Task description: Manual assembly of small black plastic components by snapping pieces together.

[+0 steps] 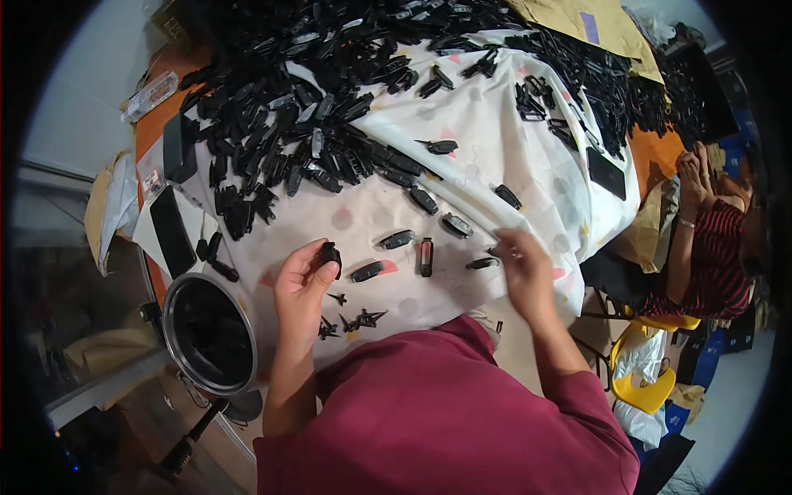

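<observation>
Left hand (301,280) pinching black clip (331,254), upright | right hand (521,266) pinching clip (483,263), axis sideways

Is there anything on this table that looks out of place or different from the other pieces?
One piece beside the small black parts on the white cloth looks odd: it shows a reddish inside, while the others look plain black. The left hand holds a black part; nothing looks spilled.

Small black plastic housing (331,254) pinched upright in left-hand fingertips; second black piece (483,263) flat on cloth at right fingertips.
</observation>
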Demonstrator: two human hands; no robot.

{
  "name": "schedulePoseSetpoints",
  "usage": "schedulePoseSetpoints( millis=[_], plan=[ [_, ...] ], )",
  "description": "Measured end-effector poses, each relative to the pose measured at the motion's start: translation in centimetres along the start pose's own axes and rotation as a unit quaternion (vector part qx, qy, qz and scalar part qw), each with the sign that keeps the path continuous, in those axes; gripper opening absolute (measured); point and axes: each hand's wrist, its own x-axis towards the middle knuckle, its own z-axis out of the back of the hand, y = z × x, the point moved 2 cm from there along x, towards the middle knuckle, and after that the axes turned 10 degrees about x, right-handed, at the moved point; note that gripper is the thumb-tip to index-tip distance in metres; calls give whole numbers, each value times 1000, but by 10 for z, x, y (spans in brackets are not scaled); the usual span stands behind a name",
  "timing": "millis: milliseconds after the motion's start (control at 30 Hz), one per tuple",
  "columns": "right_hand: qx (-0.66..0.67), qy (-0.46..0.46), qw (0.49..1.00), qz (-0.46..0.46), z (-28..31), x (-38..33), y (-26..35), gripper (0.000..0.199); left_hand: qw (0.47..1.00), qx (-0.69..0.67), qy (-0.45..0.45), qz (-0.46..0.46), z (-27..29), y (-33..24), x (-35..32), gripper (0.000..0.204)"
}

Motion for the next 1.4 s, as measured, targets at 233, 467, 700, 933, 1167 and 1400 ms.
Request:
schedulePoseSetpoints(
  millis=[233, 467, 700, 933, 1167, 1400],
  plan=[
    [-223, 66, 966, 109, -102, -13, 11, 40, 1000, 2, 18, 10, -2, -2, -4, 33],
    [282, 203, 937, 43, -83, -9, 61, 23, 999, 6, 48, -16, -8, 6, -9, 32],
    [530, 233, 790, -200, -81, 14, 68, 15, 986, 35, 83, -142, -28, -9, -2, 31],
    [519, 215, 797, -221, -78, 17, 67, 10, 990, 25, 82, -115, -25, -17, -6, 28],
    [430, 275, 837, -199, -81, 22, 63, 9, 859, 369, 12, -355, -21, -32, -7, 25],
    [381, 96, 919, 10, -103, 1, 63, 19, 986, -134, 76, -57, -42, -11, -14, 33]
  ],
)
